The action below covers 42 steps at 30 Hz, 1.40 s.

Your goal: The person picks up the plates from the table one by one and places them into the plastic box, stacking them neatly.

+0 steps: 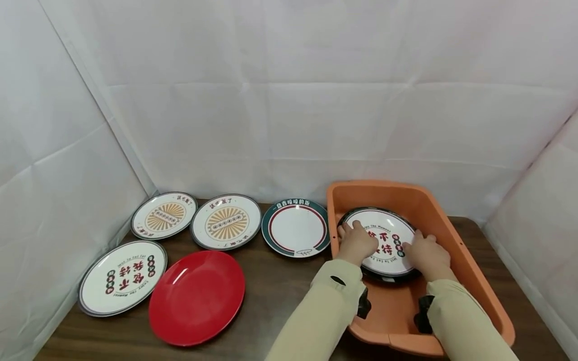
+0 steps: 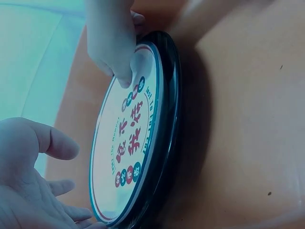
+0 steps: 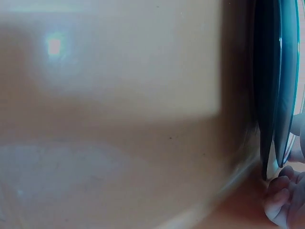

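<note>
Tub: the orange tub [image 1: 384, 193] stands on the bench [image 1: 266, 306]; take it as your landmark for all positions below.
Plate in tub: the lettered plate [image 1: 384, 238], white with red characters, lies face up inside the tub, toward its far end.
Under-plate: a dark plate [image 2: 174, 86] sits directly beneath the lettered plate, inside the tub; you cannot tell whether either is raised off the tub floor.
Your left hand: your left hand [image 1: 358, 244] is at the lettered plate's edge on the tub's left side; thumb and fingers are spread apart.
Your right hand: your right hand [image 1: 430, 254] grips the lettered plate at the tub's right side, thumb on its face, fingers curled at the edge.
Green-rimmed plate: the green-rimmed plate [image 1: 295, 228] lies just beside the tub's left wall.
Sunburst plates: the nearer sunburst plate [image 1: 226, 221] lies left of the green-rimmed plate; the farther sunburst plate [image 1: 164, 215] lies further left from the tub.
Red plate: the red plate [image 1: 196, 298] lies left of the tub, well apart.
Matching plate: a second red-charactered plate [image 1: 124, 278] lies farthest left of the tub, next to the red plate.
Backdrop: white cloth [image 1: 316, 125] hangs behind the tub.
</note>
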Tool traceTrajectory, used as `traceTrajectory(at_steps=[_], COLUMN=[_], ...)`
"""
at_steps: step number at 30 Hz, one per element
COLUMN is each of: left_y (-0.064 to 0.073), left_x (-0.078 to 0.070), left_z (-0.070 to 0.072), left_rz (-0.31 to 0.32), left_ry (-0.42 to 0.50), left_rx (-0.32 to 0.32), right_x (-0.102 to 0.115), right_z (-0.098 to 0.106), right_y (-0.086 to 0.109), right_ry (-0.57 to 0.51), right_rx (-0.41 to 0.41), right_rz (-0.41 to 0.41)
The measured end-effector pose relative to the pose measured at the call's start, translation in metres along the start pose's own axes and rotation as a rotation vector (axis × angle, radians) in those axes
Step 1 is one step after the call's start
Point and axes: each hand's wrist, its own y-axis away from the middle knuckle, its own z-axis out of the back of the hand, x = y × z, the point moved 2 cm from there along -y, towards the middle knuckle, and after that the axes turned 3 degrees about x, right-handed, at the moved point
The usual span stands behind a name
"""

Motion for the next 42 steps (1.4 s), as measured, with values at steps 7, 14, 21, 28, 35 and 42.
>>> traceTrajectory(at_steps=[7,14,21,28,35,42], left_y=[0.003,0.014,0.041,0.065,0.052,0.029], left_x=[-0.002,-0.026,-0.029,0.044,0.13,0.174], left_z=[0.001,0.019,0.102,0.162,0.141,0.116], left_rz=[-0.029,-0.223,-0.327,-0.432,-0.191,-0.033], left_ry=[-0.049,0.063,0.414,0.81,0.847,0.879], left_rx=[-0.022,-0.111,-0.109,-0.187,-0.242,-0.293], right_x=[0.001,0.004,0.03,0.077,0.134,0.18], right_z=[0.0,0.022,0.096,0.106,0.043,-0.024], right_y=[0.004,0.005,0.06,0.153,0.178,0.173], right_ry=[-0.011,-0.141,-0.402,-0.707,-0.87,-1.053], right_rx=[-0.012,-0.115,-0.285,-0.494,-0.479,-0.352], right_rz=[0.0,0.051,0.267,0.469,0.444,0.4])
